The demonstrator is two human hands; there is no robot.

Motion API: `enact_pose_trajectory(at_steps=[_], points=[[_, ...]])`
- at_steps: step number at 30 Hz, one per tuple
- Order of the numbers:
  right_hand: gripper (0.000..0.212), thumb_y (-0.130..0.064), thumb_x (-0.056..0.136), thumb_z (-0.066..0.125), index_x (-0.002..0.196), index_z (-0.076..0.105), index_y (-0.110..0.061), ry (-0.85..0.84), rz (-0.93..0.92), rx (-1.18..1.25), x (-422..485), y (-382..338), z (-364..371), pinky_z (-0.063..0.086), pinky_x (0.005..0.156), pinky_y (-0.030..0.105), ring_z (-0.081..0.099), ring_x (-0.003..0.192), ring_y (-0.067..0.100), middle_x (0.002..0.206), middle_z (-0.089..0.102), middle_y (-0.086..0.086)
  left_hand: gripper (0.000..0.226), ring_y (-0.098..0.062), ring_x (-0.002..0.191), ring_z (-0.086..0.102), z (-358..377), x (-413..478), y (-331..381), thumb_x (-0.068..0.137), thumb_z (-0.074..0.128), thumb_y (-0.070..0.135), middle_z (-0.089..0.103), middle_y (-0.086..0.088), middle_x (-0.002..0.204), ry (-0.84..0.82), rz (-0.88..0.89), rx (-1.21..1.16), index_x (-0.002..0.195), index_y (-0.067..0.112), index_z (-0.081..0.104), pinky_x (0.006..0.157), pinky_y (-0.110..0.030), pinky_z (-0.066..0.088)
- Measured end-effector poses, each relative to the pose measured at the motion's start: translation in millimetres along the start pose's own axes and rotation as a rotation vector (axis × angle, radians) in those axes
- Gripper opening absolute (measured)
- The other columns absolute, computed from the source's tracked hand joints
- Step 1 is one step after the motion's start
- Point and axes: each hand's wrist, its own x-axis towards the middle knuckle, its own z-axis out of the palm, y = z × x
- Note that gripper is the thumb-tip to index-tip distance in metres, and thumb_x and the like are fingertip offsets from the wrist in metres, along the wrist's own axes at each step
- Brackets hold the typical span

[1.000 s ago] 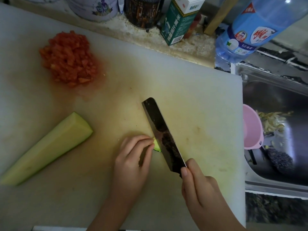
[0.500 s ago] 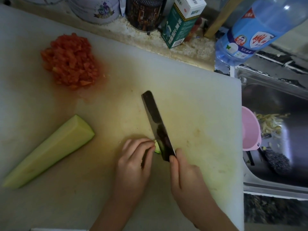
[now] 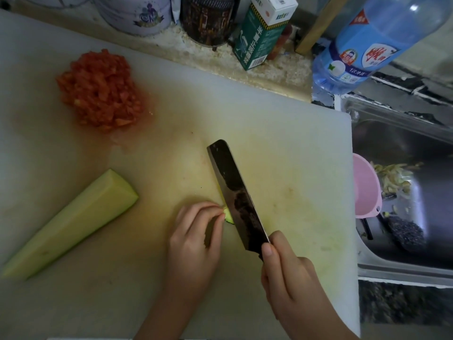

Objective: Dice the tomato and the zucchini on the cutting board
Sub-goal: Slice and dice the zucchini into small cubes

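Observation:
A heap of diced tomato (image 3: 99, 90) lies at the far left of the white cutting board (image 3: 282, 143). A long peeled zucchini wedge (image 3: 71, 223) rests at the board's near left. My left hand (image 3: 196, 238) presses its curled fingers on a small zucchini piece (image 3: 228, 214), mostly hidden beneath them. My right hand (image 3: 291, 278) grips the handle of a dark cleaver (image 3: 236, 193), whose blade stands on the zucchini piece just right of my left fingertips.
Tins, a dark jar (image 3: 207, 19), a green carton (image 3: 263, 33) and a blue bottle (image 3: 367, 45) line the counter behind the board. At the right is a steel sink (image 3: 416, 192) with a pink funnel (image 3: 365, 186) and peelings.
The cleaver slid forward half a second ago with my right hand close to my left, and has drawn back toward me. My left hand stays on the zucchini piece.

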Motion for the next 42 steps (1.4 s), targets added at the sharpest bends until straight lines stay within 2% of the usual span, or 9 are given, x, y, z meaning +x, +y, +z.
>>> enact_pose_trajectory(at_steps=[5,9,14,18,22,25,30,38,42], points=[[0.039,-0.071,0.087,0.014,0.084,0.032,-0.036,-0.010,0.005,-0.075,-1.6,0.2,8.1,0.025,0.044,0.035,0.036,0.041,0.018,0.051,0.040,0.007,0.006,-0.017,0.088,0.061,1.7,0.7,-2.0,0.086,0.066,0.003,0.067,-0.004,0.092,0.014,0.022,0.004,0.088,0.002,0.071,0.090,-0.014,0.042],[0.036,-0.052,0.100,0.015,0.095,0.040,-0.026,0.022,-0.038,-0.279,-2.5,-9.1,13.8,0.013,0.040,0.026,0.032,0.036,0.020,0.044,0.011,-0.011,0.006,-0.018,0.087,0.061,3.5,-0.4,-5.1,0.086,0.066,0.001,0.068,-0.005,0.091,0.016,0.035,0.022,0.087,0.001,0.072,0.092,-0.011,0.039],[0.042,-0.043,0.102,0.009,0.092,0.041,-0.017,0.037,0.021,-0.467,-2.6,-15.4,27.8,0.003,0.037,0.027,0.038,0.026,0.023,0.034,0.037,0.001,0.012,-0.017,0.089,0.058,4.2,-0.6,-7.8,0.089,0.059,0.006,0.067,-0.007,0.092,0.011,0.043,0.017,0.086,0.001,0.069,0.092,-0.010,0.036],[0.035,-0.043,0.102,0.015,0.093,0.041,-0.021,0.019,-0.009,-0.425,1.4,-11.4,22.2,0.011,0.038,0.030,0.040,0.030,0.021,0.036,0.037,0.000,0.007,-0.017,0.089,0.059,2.5,-0.7,-6.8,0.087,0.064,0.002,0.067,-0.005,0.092,-0.018,0.027,0.012,0.087,0.002,0.070,0.090,-0.012,0.039],[0.024,-0.053,0.092,0.023,0.086,0.035,-0.034,-0.050,0.059,-0.097,13.8,1.1,12.1,0.027,0.046,0.033,0.034,0.042,0.017,0.048,0.035,-0.002,0.007,-0.014,0.092,0.058,2.2,-0.8,-5.4,0.087,0.064,0.005,0.067,-0.004,0.093,-0.031,0.030,0.031,0.090,0.003,0.070,0.091,-0.012,0.039],[0.026,-0.056,0.092,0.026,0.081,0.037,-0.035,-0.066,0.055,0.006,15.3,3.5,3.0,0.030,0.053,0.029,0.037,0.049,0.016,0.052,0.040,0.000,0.011,-0.013,0.092,0.057,3.2,-1.0,-4.8,0.089,0.060,0.009,0.067,-0.003,0.094,-0.028,0.023,0.030,0.091,0.003,0.070,0.090,-0.010,0.038],[0.029,-0.059,0.089,0.029,0.075,0.037,-0.035,-0.060,0.033,0.152,4.4,-13.7,-18.7,0.032,0.043,0.033,0.038,0.042,0.017,0.052,0.042,0.012,0.013,-0.015,0.092,0.059,3.8,-0.7,-5.5,0.091,0.059,0.010,0.065,-0.002,0.096,-0.027,0.017,0.002,0.095,0.003,0.070,0.088,-0.014,0.042],[0.025,-0.055,0.093,0.033,0.080,0.034,-0.034,0.019,-0.053,-0.039,-3.9,-3.6,-27.9,0.031,0.050,0.032,0.037,0.047,0.016,0.051,0.041,0.001,0.020,-0.003,0.091,0.059,-12.2,8.3,5.9,0.093,0.049,0.031,0.052,0.025,0.102,0.014,-0.166,-0.160,0.108,0.025,0.060,0.080,-0.013,0.046],[0.023,-0.051,0.093,0.037,0.085,0.037,-0.030,0.049,-0.154,-0.277,-5.8,4.1,-29.2,0.035,0.042,0.032,0.038,0.042,0.015,0.045,0.031,-0.011,0.020,-0.012,0.095,0.057,-33.4,20.9,15.0,0.093,0.051,0.023,0.053,0.008,0.107,0.030,-0.042,-0.014,0.108,0.016,0.061,0.087,-0.022,0.045]])
